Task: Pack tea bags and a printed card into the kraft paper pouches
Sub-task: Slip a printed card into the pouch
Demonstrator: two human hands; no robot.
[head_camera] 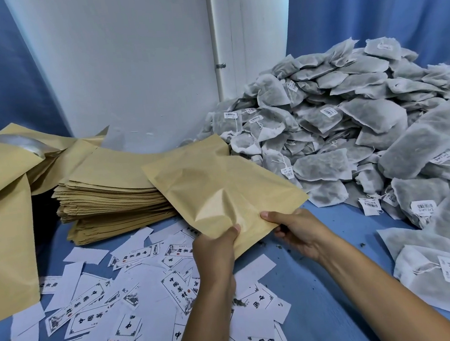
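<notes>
Both hands pinch near edge of one kraft pouch: left hand at near corner, right hand just beside it, thumbs on top. Pouch lifts away from grip, far end over pouch stack. Looks light, thin, creases easily; mouth probably at gripped edge, so spread there. Cards lie scattered below left hand. Tea bags heaped beyond right hand; soft, likely fragile, strings could snag.

Both forearms reach in from the near edge of the table. Left hand back-up, thumb on top, pinching the kraft pouch near edge. Right hand pinches the same edge, just beside it.
</notes>
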